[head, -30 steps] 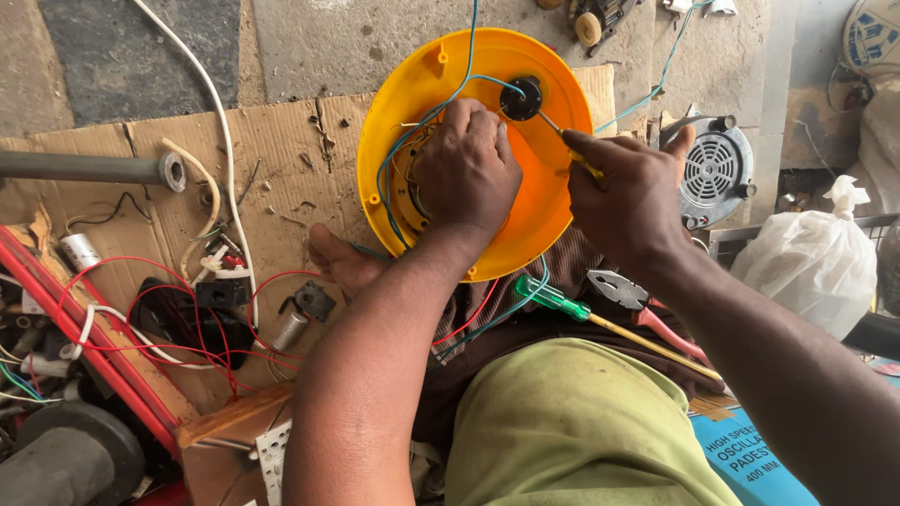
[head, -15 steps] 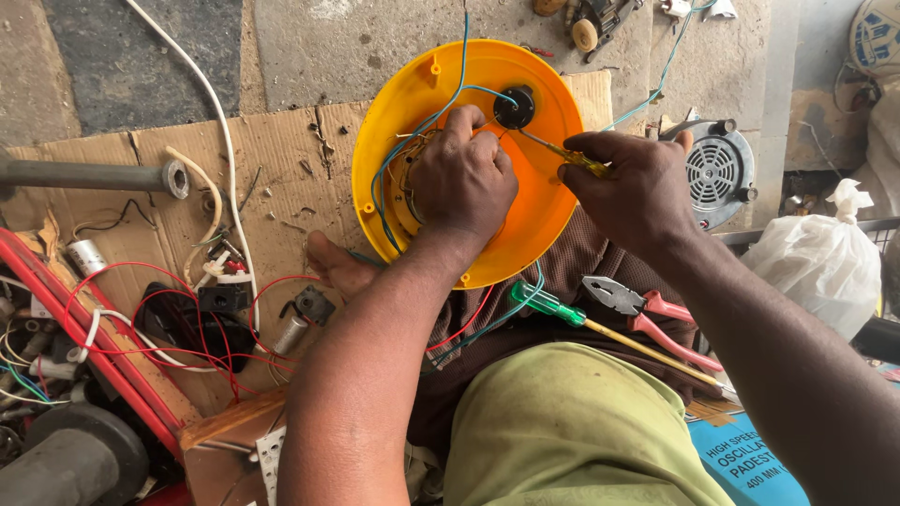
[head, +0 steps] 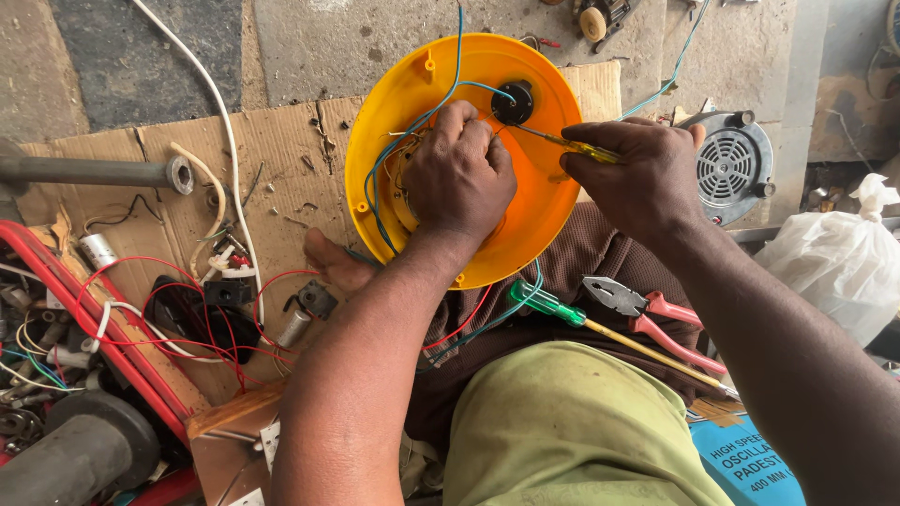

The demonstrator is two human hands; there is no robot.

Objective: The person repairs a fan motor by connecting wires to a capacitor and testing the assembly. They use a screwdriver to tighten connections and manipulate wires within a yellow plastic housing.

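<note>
A round yellow plastic housing [head: 525, 234] rests on my lap, its open side up. My left hand [head: 457, 173] presses down inside it, covering the wound coil and its wires. My right hand [head: 637, 178] grips a thin yellow-handled screwdriver [head: 577, 145], whose tip points at the black knob [head: 514, 101] near the housing's top rim. A blue-green wire [head: 412, 126] loops over the housing and runs up out of view.
A green-handled screwdriver [head: 548, 305] and red-handled pliers [head: 647, 314] lie on my lap. Cardboard [head: 281, 159] to the left carries red wires [head: 169, 309], capacitors and small parts. A grey motor casing [head: 731, 169] and a white bag [head: 839, 262] sit at right. A metal pipe [head: 94, 172] lies left.
The view has shifted slightly. My right hand has moved left and up, bringing the screwdriver tip closer to the black knob. My left hand stays pressed inside the housing.
</note>
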